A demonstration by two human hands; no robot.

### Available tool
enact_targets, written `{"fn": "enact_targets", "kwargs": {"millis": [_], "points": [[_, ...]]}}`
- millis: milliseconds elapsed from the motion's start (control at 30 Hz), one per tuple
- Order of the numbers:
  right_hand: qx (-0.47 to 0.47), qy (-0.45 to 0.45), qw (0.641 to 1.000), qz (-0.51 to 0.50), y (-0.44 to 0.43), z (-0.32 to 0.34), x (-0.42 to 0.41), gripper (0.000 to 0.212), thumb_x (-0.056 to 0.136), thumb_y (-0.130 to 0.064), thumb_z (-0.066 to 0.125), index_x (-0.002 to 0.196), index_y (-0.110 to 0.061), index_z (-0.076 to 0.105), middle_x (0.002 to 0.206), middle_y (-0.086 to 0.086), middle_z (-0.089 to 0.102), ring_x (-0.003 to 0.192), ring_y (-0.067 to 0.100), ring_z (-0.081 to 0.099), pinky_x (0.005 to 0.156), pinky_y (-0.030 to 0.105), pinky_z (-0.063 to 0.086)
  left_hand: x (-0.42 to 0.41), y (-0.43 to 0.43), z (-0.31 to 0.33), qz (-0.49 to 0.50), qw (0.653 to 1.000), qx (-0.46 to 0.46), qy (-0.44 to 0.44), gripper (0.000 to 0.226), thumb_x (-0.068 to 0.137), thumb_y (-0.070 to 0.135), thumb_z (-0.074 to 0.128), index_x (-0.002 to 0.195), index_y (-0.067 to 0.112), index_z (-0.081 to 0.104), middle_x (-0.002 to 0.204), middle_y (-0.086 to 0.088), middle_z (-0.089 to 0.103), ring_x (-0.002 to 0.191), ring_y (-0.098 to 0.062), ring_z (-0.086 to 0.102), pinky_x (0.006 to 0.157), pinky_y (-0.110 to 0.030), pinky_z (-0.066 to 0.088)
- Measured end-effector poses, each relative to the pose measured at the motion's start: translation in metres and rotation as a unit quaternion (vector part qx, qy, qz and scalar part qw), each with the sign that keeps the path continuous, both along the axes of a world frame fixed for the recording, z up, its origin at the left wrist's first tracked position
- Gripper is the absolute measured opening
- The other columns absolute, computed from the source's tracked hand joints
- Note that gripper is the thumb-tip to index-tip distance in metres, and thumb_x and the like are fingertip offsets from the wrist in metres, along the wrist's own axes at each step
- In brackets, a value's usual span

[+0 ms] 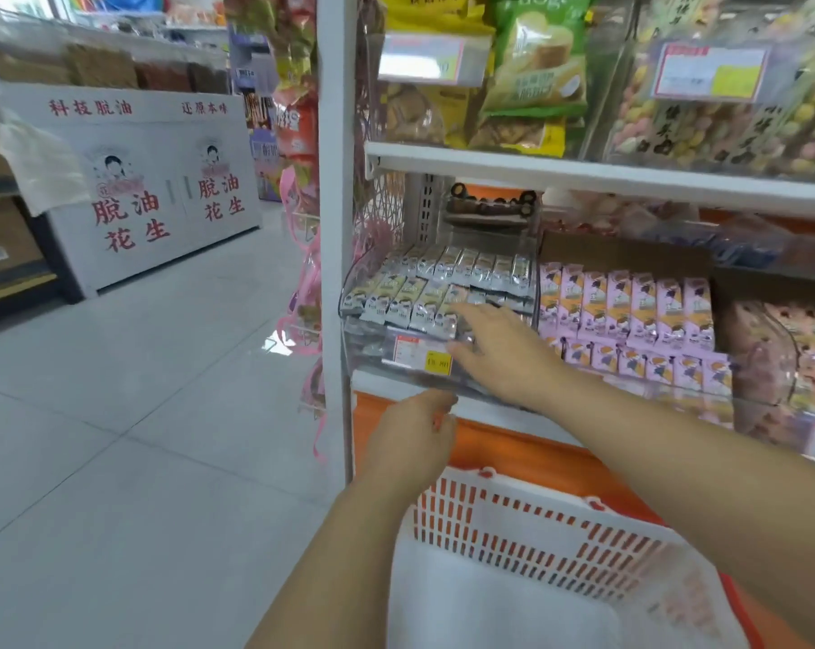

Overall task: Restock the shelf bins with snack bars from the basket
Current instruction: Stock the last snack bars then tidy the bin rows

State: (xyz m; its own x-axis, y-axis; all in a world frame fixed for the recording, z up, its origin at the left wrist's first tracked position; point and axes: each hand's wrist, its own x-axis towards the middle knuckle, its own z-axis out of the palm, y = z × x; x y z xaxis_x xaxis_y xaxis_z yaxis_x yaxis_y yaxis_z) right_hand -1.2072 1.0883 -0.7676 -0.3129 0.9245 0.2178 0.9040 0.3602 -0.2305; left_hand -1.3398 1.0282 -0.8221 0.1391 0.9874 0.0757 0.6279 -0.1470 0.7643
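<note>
Right hand (pixel 504 353): my fingers straight, tips on snack bars (pixel 410 297) at the clear bin's (pixel 373 348) front edge. Left hand (pixel 415 437): curled, contents indiscernible, over the white basket (pixel 490 578).

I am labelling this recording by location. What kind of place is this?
Probably a snack shop or grocery: white metal shelves hold clear plastic bins of wrapped snack bars, one bin bears a yellow-and-white price tag, and a white slotted plastic basket sits below.

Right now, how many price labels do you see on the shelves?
3: one label on the white-bar bin, two more on the shelf above. A fourth may hide at right.
</note>
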Motion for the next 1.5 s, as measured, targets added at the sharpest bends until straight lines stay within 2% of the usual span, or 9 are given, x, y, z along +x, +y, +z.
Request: {"fn": "enact_targets", "kwargs": {"millis": [200, 333, 600, 767, 900, 1000, 1167, 1300, 1500], "points": [[-0.099, 0.028, 0.992, 0.066, -0.066, -0.065, 0.025, 0.027, 0.095, -0.032, 0.053, 0.119, -0.023, 0.062, 0.107, -0.004, 0.066, 0.088, 0.013, 0.059, 0.076, 0.027, 0.045, -0.005, -0.011, -0.026, -0.098, 0.972, -0.093, 0.193, 0.039, 0.098, 0.024, 0.048, 0.135, 0.013, 0.051, 0.136, -0.008, 0.054, 0.123, -0.023, 0.05, 0.1, -0.028, 0.038], [-0.25, -0.028, 0.968, 0.012, -0.077, -0.139, 0.072, 0.03, 0.095, -0.026, 0.05, 0.122, -0.019, 0.061, 0.122, -0.002, 0.063, 0.094, 0.01, 0.055, 0.078, 0.02, 0.038, 0.012, -0.01, -0.053, -0.108, 0.966, -0.118, 0.204, 0.037, 0.099, 0.023, 0.046, 0.134, 0.014, 0.052, 0.136, -0.006, 0.054, 0.12, -0.022, 0.053, 0.097, -0.027, 0.04], [-0.511, -0.109, 0.851, -0.058, -0.103, -0.26, 0.157, 0.048, 0.097, -0.034, 0.05, 0.141, -0.016, 0.041, 0.143, 0.005, 0.042, 0.122, 0.022, 0.049, 0.101, 0.031, 0.041, 0.08, -0.019, -0.183, -0.076, 0.972, -0.159, 0.153, 0.035, 0.098, 0.021, 0.043, 0.132, 0.02, 0.053, 0.135, -0.002, 0.055, 0.118, -0.023, 0.053, 0.1, -0.033, 0.041], [-0.554, -0.145, 0.819, -0.038, -0.121, -0.305, 0.163, 0.049, 0.098, -0.029, 0.049, 0.143, -0.013, 0.037, 0.149, 0.006, 0.035, 0.134, 0.023, 0.037, 0.106, 0.03, 0.032, 0.082, -0.051, -0.254, -0.151, 0.913, -0.311, 0.215, 0.039, 0.098, 0.026, 0.044, 0.136, 0.022, 0.048, 0.138, -0.001, 0.051, 0.125, -0.017, 0.047, 0.101, -0.025, 0.037], [-0.554, -0.204, 0.805, -0.05, -0.124, -0.322, 0.163, 0.039, 0.092, -0.018, 0.054, 0.129, -0.003, 0.056, 0.136, 0.016, 0.051, 0.123, 0.029, 0.051, 0.102, 0.038, 0.044, 0.073, -0.057, -0.276, -0.23, 0.821, -0.421, 0.31, 0.041, 0.098, 0.026, 0.044, 0.137, 0.015, 0.049, 0.143, -0.006, 0.046, 0.13, -0.02, 0.043, 0.102, -0.026, 0.033], [-0.55, -0.218, 0.804, -0.056, -0.117, -0.317, 0.16, 0.044, 0.088, -0.006, 0.058, 0.131, -0.001, 0.053, 0.137, 0.016, 0.05, 0.122, 0.027, 0.053, 0.098, 0.034, 0.047, 0.07, -0.061, -0.282, -0.22, 0.801, -0.447, 0.333, 0.036, 0.095, 0.026, 0.046, 0.126, 0.015, 0.06, 0.129, -0.005, 0.058, 0.117, -0.02, 0.054, 0.089, -0.025, 0.039], [-0.48, -0.082, 0.869, -0.092, -0.096, -0.275, 0.162, 0.052, 0.089, 0.0, 0.052, 0.138, -0.015, 0.046, 0.142, 0.008, 0.044, 0.101, 0.015, 0.057, 0.079, 0.024, 0.049, 0.068, -0.055, -0.266, -0.208, 0.821, -0.425, 0.319, 0.041, 0.097, 0.026, 0.044, 0.137, 0.017, 0.047, 0.143, -0.004, 0.045, 0.13, -0.019, 0.043, 0.104, -0.027, 0.033], [-0.362, 0.064, 0.926, -0.085, -0.088, -0.224, 0.167, 0.043, 0.088, -0.014, 0.063, 0.13, -0.018, 0.054, 0.139, 0.001, 0.05, 0.125, 0.018, 0.047, 0.102, 0.027, 0.039, 0.073, -0.035, -0.212, -0.189, 0.879, -0.352, 0.26, 0.045, 0.1, 0.031, 0.042, 0.143, 0.016, 0.039, 0.149, -0.006, 0.037, 0.135, -0.021, 0.036, 0.11, -0.03, 0.029], [-0.235, 0.303, 0.919, -0.095, -0.095, -0.131, 0.152, 0.039, 0.082, -0.011, 0.072, 0.118, -0.02, 0.06, 0.124, -0.005, 0.057, 0.117, 0.011, 0.051, 0.087, 0.023, 0.043, 0.068, -0.006, -0.087, -0.124, 0.946, -0.286, 0.088, 0.03, 0.099, 0.029, 0.048, 0.122, 0.013, 0.058, 0.12, -0.004, 0.06, 0.104, -0.019, 0.06, 0.077, -0.026, 0.044]]}}
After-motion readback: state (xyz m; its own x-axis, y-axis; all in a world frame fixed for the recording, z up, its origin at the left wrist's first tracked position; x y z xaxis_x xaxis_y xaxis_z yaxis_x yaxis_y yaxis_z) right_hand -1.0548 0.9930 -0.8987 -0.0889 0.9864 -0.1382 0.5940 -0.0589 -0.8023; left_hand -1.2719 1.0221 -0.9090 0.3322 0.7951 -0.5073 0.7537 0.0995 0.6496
